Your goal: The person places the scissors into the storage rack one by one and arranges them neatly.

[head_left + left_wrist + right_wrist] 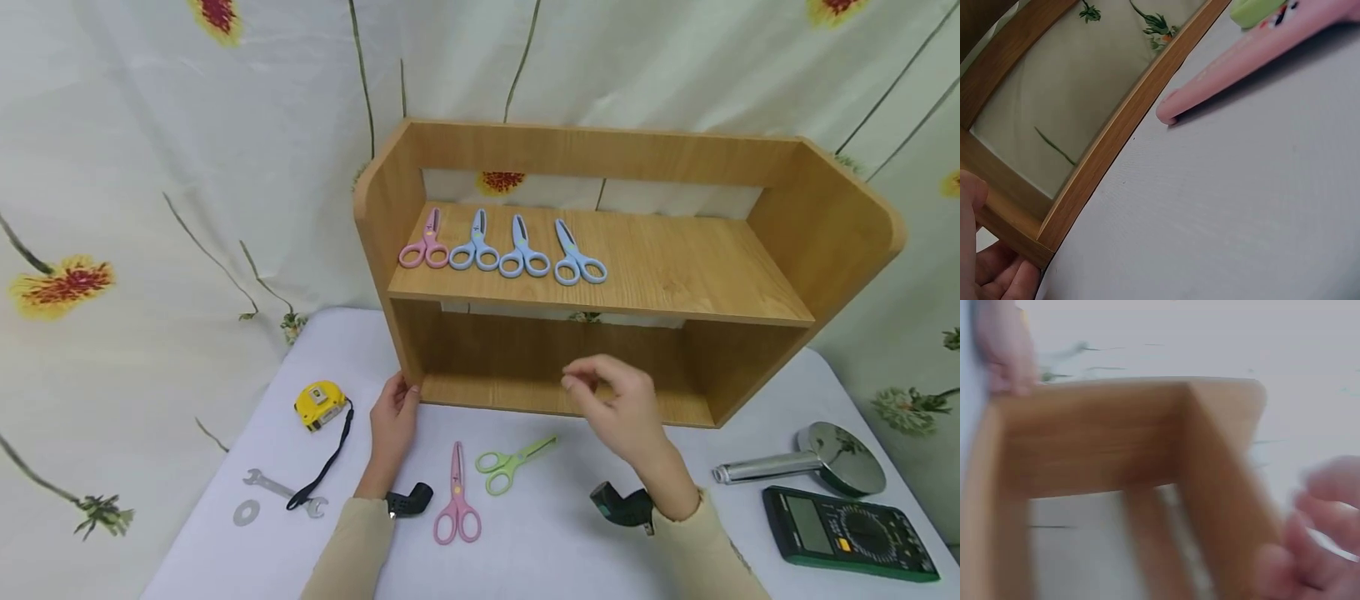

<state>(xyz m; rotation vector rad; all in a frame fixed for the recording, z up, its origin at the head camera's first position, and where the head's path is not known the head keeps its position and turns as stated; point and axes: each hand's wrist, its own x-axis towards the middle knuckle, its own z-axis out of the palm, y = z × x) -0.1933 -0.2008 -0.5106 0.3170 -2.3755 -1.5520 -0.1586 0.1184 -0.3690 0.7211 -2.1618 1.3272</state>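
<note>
A wooden shelf (675,275) with two levels stands on the table. My left hand (393,421) grips its lower left corner; in the left wrist view the thumb lies on the inner side and the fingers (1007,272) on the outer side. My right hand (618,404), loosely curled and holding nothing, hovers before the lower level. On the upper level lie pink scissors (426,242) at the left, then blue scissors (475,243), more blue scissors (522,250) and a third blue pair (576,254). Pink scissors (457,496) and green scissors (510,464) lie on the table in front.
At the left are a yellow tape measure (320,404) with a black strap, a wrench (273,485) and a flat washer (246,512). A chrome shower head (843,462) and a multimeter (851,533) lie at the right. A flowered cloth (187,167) hangs behind.
</note>
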